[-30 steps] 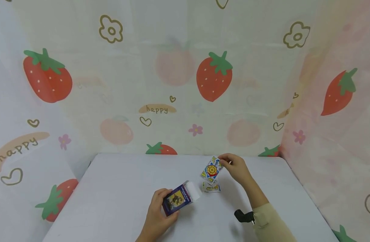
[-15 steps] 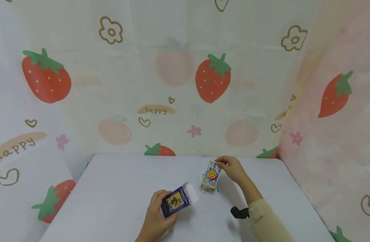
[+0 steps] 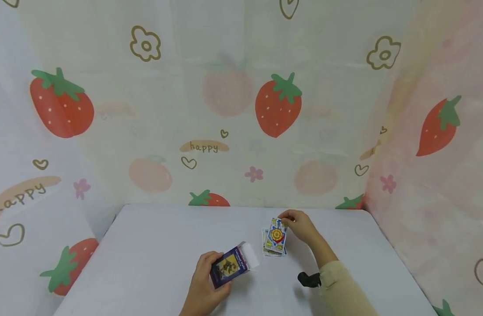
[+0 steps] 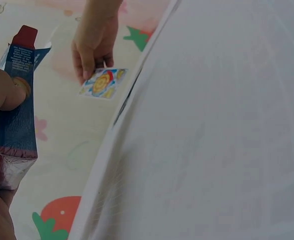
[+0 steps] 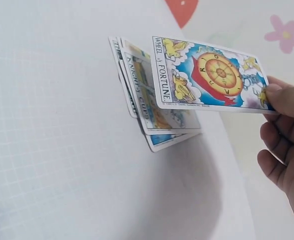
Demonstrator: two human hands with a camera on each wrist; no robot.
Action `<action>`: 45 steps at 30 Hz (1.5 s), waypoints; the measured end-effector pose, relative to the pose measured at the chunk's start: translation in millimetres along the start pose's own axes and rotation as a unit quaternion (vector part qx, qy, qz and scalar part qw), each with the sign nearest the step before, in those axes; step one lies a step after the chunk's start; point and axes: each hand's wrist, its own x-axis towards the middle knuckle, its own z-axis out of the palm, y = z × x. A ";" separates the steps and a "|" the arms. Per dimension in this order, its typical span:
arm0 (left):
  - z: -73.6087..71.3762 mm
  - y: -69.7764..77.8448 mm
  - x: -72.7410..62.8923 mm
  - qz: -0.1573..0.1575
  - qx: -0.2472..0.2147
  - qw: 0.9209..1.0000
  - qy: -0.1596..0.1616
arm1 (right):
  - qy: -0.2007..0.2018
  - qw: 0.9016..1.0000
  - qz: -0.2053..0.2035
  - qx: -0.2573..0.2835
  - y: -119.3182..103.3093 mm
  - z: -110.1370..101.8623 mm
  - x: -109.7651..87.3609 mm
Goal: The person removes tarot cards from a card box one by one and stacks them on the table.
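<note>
My right hand (image 3: 300, 224) pinches a Wheel of Fortune tarot card (image 5: 214, 75) by one end, thumb on its face. The card hangs face up over a small loose pile of tarot cards (image 5: 152, 95), whose top one reads Knight of Cups. In the head view it covers most of that pile. My left hand (image 3: 207, 281) grips a dark blue card box (image 3: 228, 265) around its sides, picture side up. The white end flap (image 3: 249, 255) of the box stands open toward the pile. In the left wrist view the thumb presses the narrow side of the box (image 4: 17, 120).
A white table (image 3: 154, 245) lies under both hands. Behind and beside it hang cloth walls (image 3: 166, 101) printed with strawberries. A black wrist camera mount (image 3: 308, 279) sticks out from the right sleeve (image 3: 340, 281), low over the table.
The right hand has come down and slightly nearer with the Wheel of Fortune card, which has turned more upright in view and now overlaps the pile. The left hand and box stay nearly still.
</note>
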 end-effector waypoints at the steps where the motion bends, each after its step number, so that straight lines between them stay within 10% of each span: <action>1: 0.1 0.3 0.1 0.000 -0.002 1.000 0.002 | -0.001 1.000 0.005 0.000 0.7 1.0 0.4; 45: -1.6 1.7 -1.6 -0.024 -0.008 1.000 -0.009 | -0.022 0.997 0.065 0.023 34.1 44.1 20.9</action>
